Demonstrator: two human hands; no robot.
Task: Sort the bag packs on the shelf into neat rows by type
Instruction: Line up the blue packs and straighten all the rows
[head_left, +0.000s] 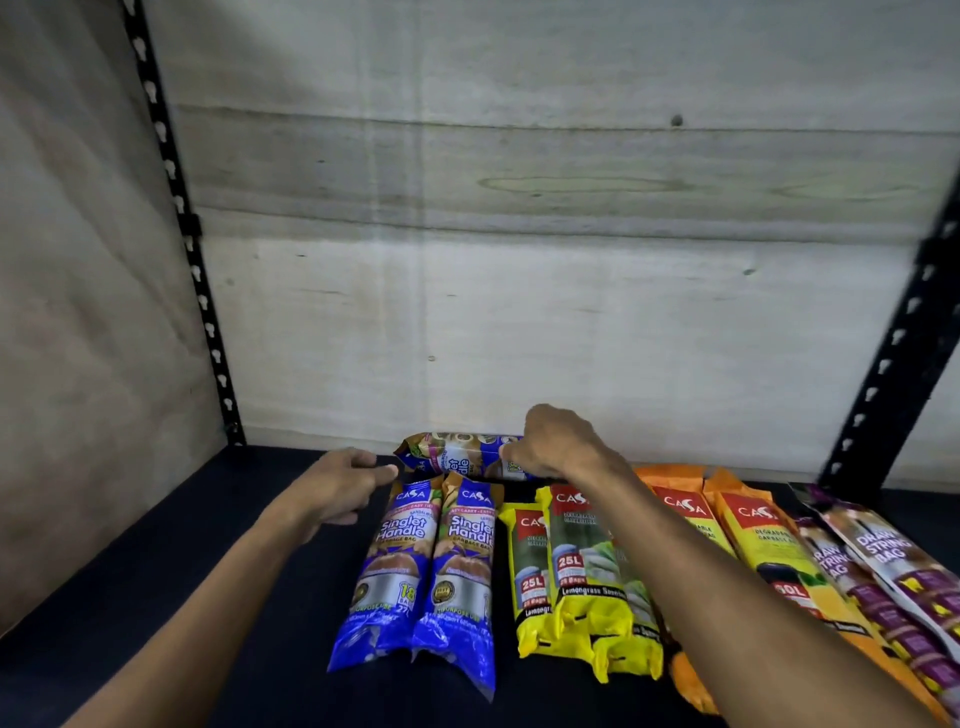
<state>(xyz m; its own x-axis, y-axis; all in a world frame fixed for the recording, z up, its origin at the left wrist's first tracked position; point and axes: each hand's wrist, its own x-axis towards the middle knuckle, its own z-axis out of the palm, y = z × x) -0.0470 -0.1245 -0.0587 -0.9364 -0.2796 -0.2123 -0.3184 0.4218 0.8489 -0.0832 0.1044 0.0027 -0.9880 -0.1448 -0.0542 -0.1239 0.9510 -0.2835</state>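
Note:
Two blue Singlet Handle packs (421, 571) lie side by side on the dark shelf (156, 597), pointing front to back. A third blue pack (457, 460) lies crosswise behind them near the wall. My right hand (556, 447) rests on its right end with fingers curled around it. My left hand (343, 486) hovers just left of the blue packs with fingers loosely apart, holding nothing. To the right lie two yellow 25L packs (576, 587), then orange packs (743, 535), then purple Draw String packs (883, 566) at the far right.
A grey concrete wall (519, 312) closes the back. Black slotted uprights stand at the rear left (208, 322) and rear right (893, 364). A board panel (78, 312) forms the left side. Bare dark shelf surface stretches left of the blue packs.

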